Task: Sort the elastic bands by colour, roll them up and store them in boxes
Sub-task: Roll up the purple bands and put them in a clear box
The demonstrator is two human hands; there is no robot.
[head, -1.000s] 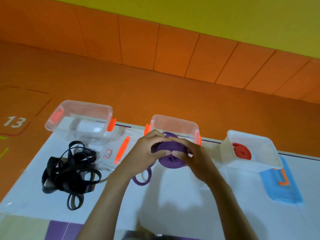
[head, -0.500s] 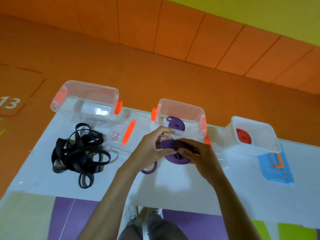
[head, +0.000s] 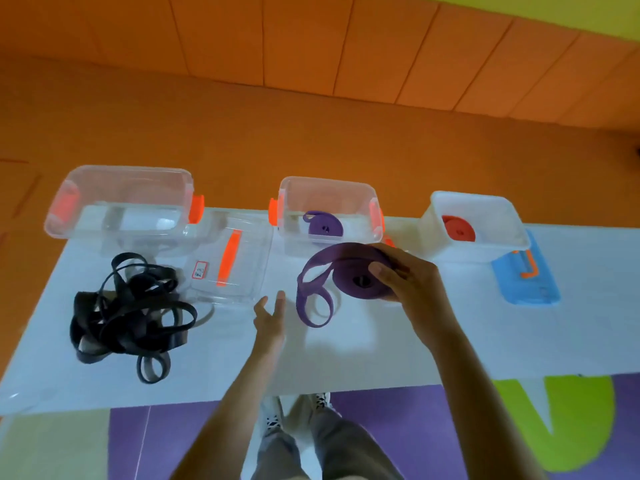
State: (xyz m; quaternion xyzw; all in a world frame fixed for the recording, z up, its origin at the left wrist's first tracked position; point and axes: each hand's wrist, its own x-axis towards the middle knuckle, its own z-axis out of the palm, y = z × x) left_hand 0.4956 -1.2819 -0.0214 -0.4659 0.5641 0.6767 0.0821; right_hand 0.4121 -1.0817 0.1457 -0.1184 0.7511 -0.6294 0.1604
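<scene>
A white table [head: 349, 355] was spread across the middle of the frame. Three open boxes were lined along its far edge: a clear box [head: 117, 188] at the left, a second clear box [head: 327, 192] at the centre and a white box [head: 479, 206] at the right. A clear lid [head: 239, 271] was laid between the first two, and a blue lid [head: 526, 285] lay just below the white box. A tangle of black bands [head: 128, 317] was heaped at the left of the table, in front of the left box.

Just below the centre box, the half-rolled purple band [head: 360, 284] was gripped by the right hand [head: 414, 287] alone. The thumb was pressed on the roll's face beside the core and the fingers were curled round its right edge. The unrolled tail was looped out to the left of that grip and down onto the table. Whether the roll's lower edge touched the table could not be made out.

The left hand [head: 270, 317] was held with its fingers straight and holding nothing, just left of the loose loop and apart from it. Half a second earlier the roll had been held by both hands; the left had since been taken off, and a longer tail was hanging free.

A finished purple roll [head: 323, 228] was seen inside the centre box and a red roll [head: 458, 228] inside the white one.
</scene>
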